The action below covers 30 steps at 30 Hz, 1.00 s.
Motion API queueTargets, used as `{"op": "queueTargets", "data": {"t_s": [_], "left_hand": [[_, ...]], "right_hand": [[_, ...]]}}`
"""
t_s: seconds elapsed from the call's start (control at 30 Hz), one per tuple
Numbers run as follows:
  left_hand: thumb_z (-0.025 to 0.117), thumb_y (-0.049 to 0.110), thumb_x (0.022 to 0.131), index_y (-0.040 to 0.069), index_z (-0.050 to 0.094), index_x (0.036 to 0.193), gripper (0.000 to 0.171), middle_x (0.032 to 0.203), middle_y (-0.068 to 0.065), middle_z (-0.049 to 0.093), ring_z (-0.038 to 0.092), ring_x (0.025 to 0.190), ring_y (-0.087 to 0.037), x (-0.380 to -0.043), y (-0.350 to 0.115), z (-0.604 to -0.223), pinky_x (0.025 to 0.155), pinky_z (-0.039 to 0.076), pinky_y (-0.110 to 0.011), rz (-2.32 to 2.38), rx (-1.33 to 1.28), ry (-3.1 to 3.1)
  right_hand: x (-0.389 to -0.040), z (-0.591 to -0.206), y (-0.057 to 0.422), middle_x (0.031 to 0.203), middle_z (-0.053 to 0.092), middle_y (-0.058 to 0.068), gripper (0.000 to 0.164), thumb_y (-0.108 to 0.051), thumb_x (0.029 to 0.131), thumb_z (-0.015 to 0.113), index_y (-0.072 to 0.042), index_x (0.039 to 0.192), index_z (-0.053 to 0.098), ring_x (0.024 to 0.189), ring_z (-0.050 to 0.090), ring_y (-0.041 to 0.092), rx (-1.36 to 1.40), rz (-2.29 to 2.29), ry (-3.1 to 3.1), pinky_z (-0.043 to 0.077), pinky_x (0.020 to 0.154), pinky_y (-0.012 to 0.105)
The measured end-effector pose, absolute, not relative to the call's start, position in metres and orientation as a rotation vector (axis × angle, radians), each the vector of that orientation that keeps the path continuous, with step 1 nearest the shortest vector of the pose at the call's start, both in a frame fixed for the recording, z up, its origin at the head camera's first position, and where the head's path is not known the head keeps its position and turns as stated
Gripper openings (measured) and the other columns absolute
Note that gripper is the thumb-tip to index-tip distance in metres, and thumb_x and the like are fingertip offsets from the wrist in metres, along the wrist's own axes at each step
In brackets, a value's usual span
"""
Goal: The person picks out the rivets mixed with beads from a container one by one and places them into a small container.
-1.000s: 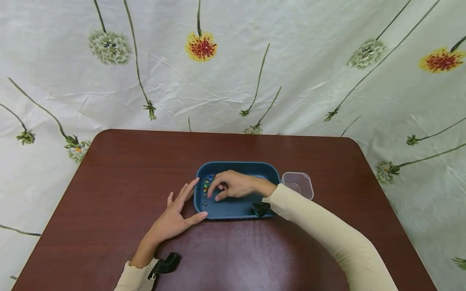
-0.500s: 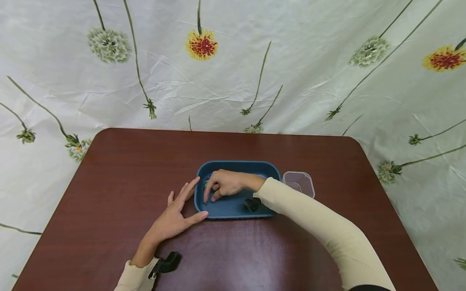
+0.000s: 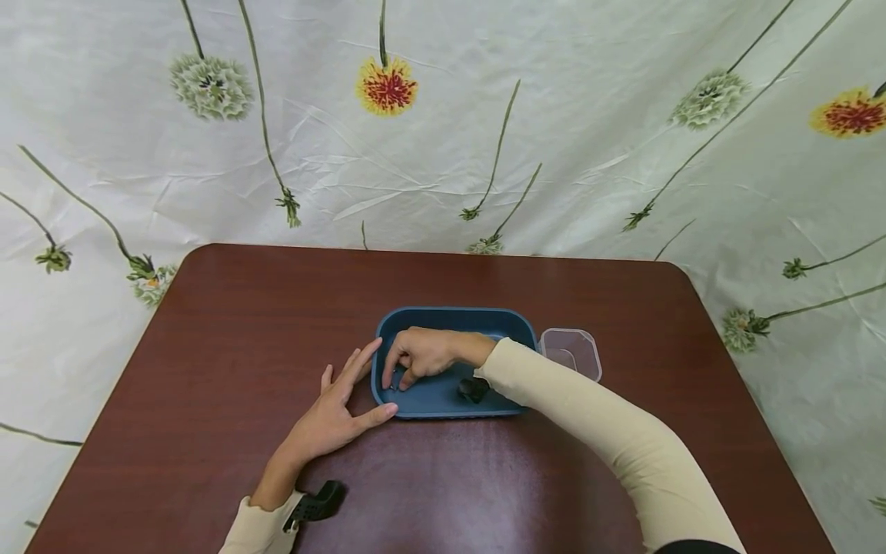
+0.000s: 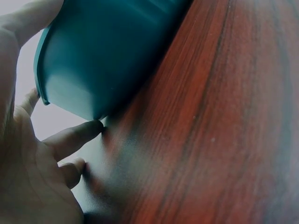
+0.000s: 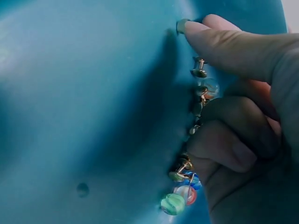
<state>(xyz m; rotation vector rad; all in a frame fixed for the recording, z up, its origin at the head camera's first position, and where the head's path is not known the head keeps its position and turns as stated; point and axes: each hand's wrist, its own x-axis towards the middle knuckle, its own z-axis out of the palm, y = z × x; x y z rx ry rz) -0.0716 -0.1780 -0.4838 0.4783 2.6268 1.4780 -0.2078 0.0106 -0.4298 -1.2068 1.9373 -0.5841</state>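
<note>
A blue tray (image 3: 443, 412) sits mid-table. My left hand (image 3: 332, 415) is spread at its left end, thumb on the near rim and fingertips against the side wall. Inside the tray, my right hand (image 3: 425, 352) points down near the front left corner. Its thumb and forefinger are around a small metal push pin (image 5: 182, 26), with the other fingers curled; the contact is partly hidden. The right wrist view shows a line of several metal push pins (image 5: 200, 67) and glass marbles, including a green marble (image 5: 173, 204), beside and partly behind my fingers.
A clear plastic box (image 3: 573, 350) stands right of the tray, partly behind my right sleeve (image 3: 581, 408). The brown table (image 3: 291, 292) reaches back to a flower-printed cloth (image 3: 429, 154). Dark wrist camera gear (image 3: 318, 502) is strapped to my left wrist.
My right hand has moved left and slightly toward the front left corner, over the lone push pin seen earlier. It now covers the row of marbles and pins. The left hand stays put.
</note>
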Motion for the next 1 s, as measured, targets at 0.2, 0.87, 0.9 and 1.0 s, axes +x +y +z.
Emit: {"op": "queueTargets", "data": {"t_s": [0.2,0.87,0.9,1.0], "left_hand": [[0.075,0.035,0.091,0.033,0.014,0.162,0.094,0.157,-0.01,0.043,0.007,0.154,-0.043,-0.071,-0.177,-0.483,0.112,-0.009,-0.074,1.475,0.465,2.638],[0.076,0.036,0.09,0.032,0.013,0.162,0.096,0.159,-0.008,0.04,0.007,0.155,-0.039,-0.071,-0.178,-0.484,0.113,-0.009,-0.072,1.471,0.45,2.621],[0.076,0.036,0.09,0.033,0.013,0.162,0.095,0.159,-0.008,0.04,0.007,0.155,-0.038,-0.071,-0.177,-0.484,0.113,-0.009,-0.071,1.47,0.45,2.621],[0.075,0.035,0.091,0.032,0.013,0.162,0.095,0.159,-0.01,0.04,0.007,0.155,-0.04,-0.071,-0.178,-0.484,0.113,-0.009,-0.072,1.472,0.451,2.625]], "right_hand": [[-0.207,-0.432,0.012,0.048,0.041,-0.007,0.021,-0.011,0.086,0.08,-0.015,0.106,0.08,0.042,0.034,0.003,-1.199,-0.574,1.964,0.035,0.052,0.017],[-0.205,-0.444,0.013,0.049,0.043,-0.006,0.016,-0.01,0.086,0.079,-0.013,0.102,0.08,0.042,0.035,0.004,-1.182,-0.624,1.936,0.034,0.049,0.018],[-0.205,-0.444,0.013,0.049,0.043,-0.006,0.016,-0.01,0.086,0.079,-0.013,0.102,0.08,0.043,0.036,0.004,-1.188,-0.623,1.939,0.034,0.05,0.018],[-0.204,-0.443,0.013,0.049,0.043,-0.006,0.016,-0.011,0.086,0.08,-0.014,0.101,0.08,0.043,0.036,0.005,-1.202,-0.621,1.95,0.035,0.05,0.018]]}}
